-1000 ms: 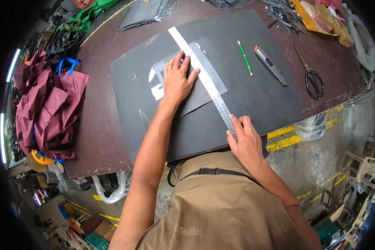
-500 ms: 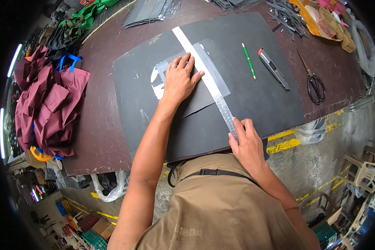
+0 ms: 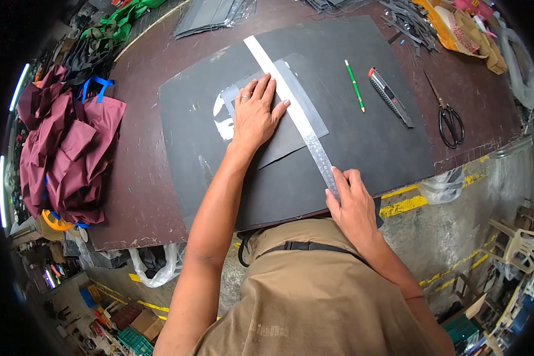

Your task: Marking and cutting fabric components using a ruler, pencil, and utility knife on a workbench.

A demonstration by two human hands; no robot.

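Metal ruler (image 3: 296,115) lies diagonally across the grey sheet (image 3: 279,139) on the black mat (image 3: 362,136), centre frame; left hand (image 3: 254,113) presses flat, fingers spread, beside it, right hand (image 3: 353,204) pinches its lower end; green pen (image 3: 355,86), utility knife (image 3: 390,97) upper right

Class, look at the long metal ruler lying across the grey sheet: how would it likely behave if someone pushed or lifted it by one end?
The metal ruler looks thin and flat, so it probably slides easily on the smooth grey sheet unless pressed; the right hand touches its near end. Lifted by one end, its length suggests it may sag slightly. It cannot roll.
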